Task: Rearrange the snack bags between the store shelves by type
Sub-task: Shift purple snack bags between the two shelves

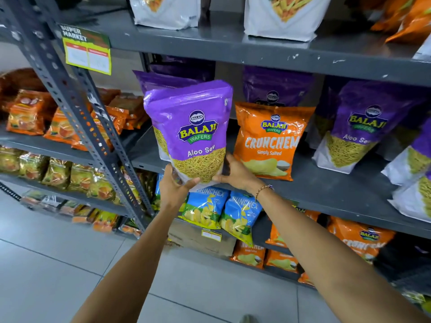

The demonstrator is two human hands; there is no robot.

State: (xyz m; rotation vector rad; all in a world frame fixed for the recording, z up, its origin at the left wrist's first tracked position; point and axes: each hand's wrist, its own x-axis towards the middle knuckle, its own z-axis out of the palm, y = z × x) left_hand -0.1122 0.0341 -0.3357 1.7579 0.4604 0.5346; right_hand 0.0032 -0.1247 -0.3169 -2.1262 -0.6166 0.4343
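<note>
A purple Aloo Sev bag [193, 127] is held upright in front of the middle grey shelf [326, 192]. My left hand [173, 187] grips its bottom left corner and my right hand [235, 173] grips its bottom right corner. More purple Aloo Sev bags stand behind it and at the right [356, 127]. An orange Crunchem bag [270, 141] stands on the same shelf just right of the held bag. Blue Crunchex bags [224, 210] hang over the shelf below, partly hidden by my arms.
White bags [279, 17] stand on the top shelf. Orange Crunchem bags [359, 241] fill the lower right shelf. A second rack at the left holds small orange [25, 113] and yellow packets. A slanted perforated upright [77, 106] carries a yellow price sign [87, 52]. Tiled floor lies below.
</note>
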